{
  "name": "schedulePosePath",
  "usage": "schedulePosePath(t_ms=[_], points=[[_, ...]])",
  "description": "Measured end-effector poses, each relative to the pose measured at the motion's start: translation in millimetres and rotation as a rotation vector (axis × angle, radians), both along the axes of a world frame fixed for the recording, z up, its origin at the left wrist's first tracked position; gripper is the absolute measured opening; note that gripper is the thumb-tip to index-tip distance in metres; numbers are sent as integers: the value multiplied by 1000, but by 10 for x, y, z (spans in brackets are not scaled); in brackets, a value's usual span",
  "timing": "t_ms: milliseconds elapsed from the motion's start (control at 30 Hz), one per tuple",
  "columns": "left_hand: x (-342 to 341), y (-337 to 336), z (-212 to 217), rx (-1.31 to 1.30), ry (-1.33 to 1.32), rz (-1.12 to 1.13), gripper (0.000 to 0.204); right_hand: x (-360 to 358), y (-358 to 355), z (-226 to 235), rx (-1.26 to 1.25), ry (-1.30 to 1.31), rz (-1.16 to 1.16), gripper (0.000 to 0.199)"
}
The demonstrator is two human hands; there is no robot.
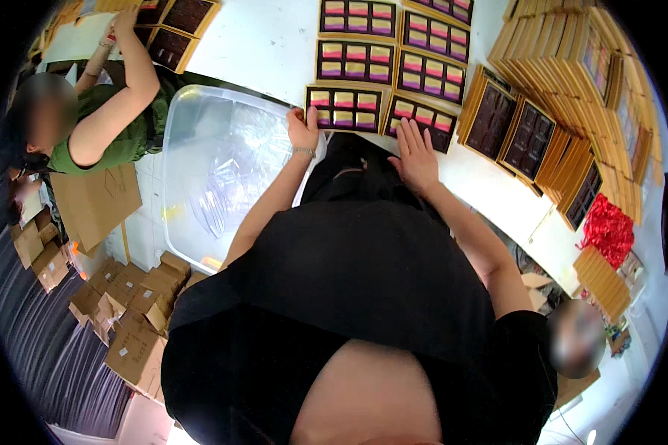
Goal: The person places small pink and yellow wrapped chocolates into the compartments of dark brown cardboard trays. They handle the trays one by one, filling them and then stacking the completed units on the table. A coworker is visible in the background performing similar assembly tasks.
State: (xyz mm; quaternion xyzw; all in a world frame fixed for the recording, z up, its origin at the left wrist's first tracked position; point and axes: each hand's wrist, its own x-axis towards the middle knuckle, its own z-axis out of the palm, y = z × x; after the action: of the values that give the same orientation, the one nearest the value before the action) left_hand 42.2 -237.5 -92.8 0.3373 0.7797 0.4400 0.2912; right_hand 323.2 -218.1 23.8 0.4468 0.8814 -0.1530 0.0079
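Observation:
Shallow gold-edged boxes with dark six-part inserts lie before me. In the nearest left box (344,109), pink, pale-yellow and purple blocks fill the compartments. My left hand (303,135) is at its left side, thumb against the edge and other fingers curled; anything inside them is hidden. My right hand (419,159) lies open, fingers stretched over the front of the nearest right box (441,133). That box has coloured blocks in its back row, while part of its front row shows bare dark compartments and part is under my fingers.
More filled boxes (355,61) continue behind. To the right stand dark-insert boxes (527,137), tall box stacks (549,48) and red crinkled material (607,233). A clear bin (185,96) holding transparent plastic pieces is at my left, near a co-worker in green (130,133). Cartons (133,348) sit lower left.

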Motion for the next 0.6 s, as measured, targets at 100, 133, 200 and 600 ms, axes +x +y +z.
schedulePosePath(t_ms=[100,133,200,600], points=[[53,53,103,-95,-103,33,51,162,-13,-150,32,-71,28,81],[147,123,396,-129,-172,47,51,189,-14,-175,47,-89,17,81],[102,106,527,-139,-90,58,52,150,-13,-190,66,-101,22,81],[699,2614,1393,448,618,-571,37,174,194,-81,170,15,-14,62]])
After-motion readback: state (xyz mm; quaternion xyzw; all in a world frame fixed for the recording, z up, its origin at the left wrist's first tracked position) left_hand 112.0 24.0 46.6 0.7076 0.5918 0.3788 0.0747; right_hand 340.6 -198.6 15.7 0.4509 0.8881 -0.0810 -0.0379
